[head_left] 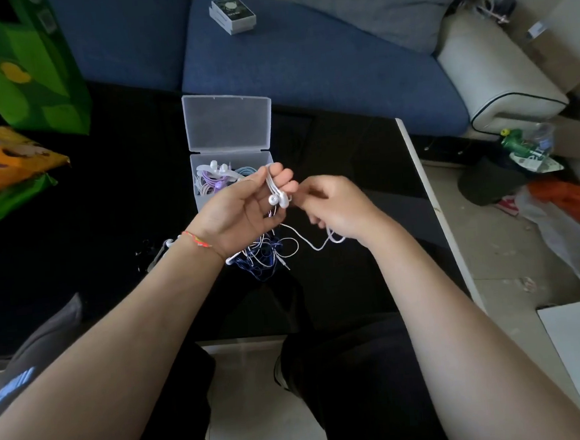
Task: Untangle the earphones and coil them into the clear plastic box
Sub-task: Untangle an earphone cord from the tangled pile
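Our left hand pinches the white earbuds; our right hand grips their cord. We should draw it out gently from the tangle.

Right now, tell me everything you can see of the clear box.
The clear box is frosted, see-through plastic, rectangular, standing on the black table just beyond the left hand. Its hinged lid stands open on the far side. Inside lie coiled earphones: white, purple and light blue. Nothing visibly grips it.

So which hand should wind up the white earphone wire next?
Probably the right hand: it already pinches the loose white earphone wire, while the left hand holds the two white earbuds near the open clear plastic box.
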A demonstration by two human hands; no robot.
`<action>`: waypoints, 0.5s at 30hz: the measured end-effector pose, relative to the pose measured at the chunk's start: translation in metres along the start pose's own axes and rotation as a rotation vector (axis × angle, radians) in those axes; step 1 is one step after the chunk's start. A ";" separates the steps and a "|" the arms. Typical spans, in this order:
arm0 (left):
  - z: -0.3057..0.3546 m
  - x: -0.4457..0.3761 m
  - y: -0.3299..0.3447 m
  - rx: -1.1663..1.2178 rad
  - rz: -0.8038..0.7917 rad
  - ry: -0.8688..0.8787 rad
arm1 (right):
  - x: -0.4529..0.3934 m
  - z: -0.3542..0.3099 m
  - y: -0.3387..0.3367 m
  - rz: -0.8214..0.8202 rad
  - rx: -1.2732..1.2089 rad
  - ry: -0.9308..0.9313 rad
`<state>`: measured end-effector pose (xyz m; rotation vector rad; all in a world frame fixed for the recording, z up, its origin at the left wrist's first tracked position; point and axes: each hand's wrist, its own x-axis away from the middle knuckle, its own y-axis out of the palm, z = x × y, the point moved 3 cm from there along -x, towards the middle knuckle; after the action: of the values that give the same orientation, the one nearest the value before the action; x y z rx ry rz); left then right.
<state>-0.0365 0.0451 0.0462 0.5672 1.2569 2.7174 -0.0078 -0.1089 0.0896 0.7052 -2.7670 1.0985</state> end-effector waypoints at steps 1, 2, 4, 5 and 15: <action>0.001 0.000 -0.002 0.015 0.026 0.010 | 0.001 0.000 0.005 -0.072 0.034 0.021; 0.002 0.000 -0.002 0.023 0.042 0.017 | 0.002 0.000 0.010 -0.139 0.064 0.043; 0.002 -0.001 -0.003 0.031 0.065 0.028 | 0.004 -0.001 0.019 -0.236 0.117 0.085; 0.003 -0.001 -0.004 0.036 0.073 0.031 | 0.005 -0.002 0.022 -0.266 0.136 0.101; 0.005 -0.008 -0.020 0.190 0.257 0.158 | 0.006 -0.006 0.030 -0.345 0.225 0.139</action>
<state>-0.0281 0.0600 0.0316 0.5777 1.5974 2.9184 -0.0269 -0.0879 0.0765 1.0396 -2.3136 1.3303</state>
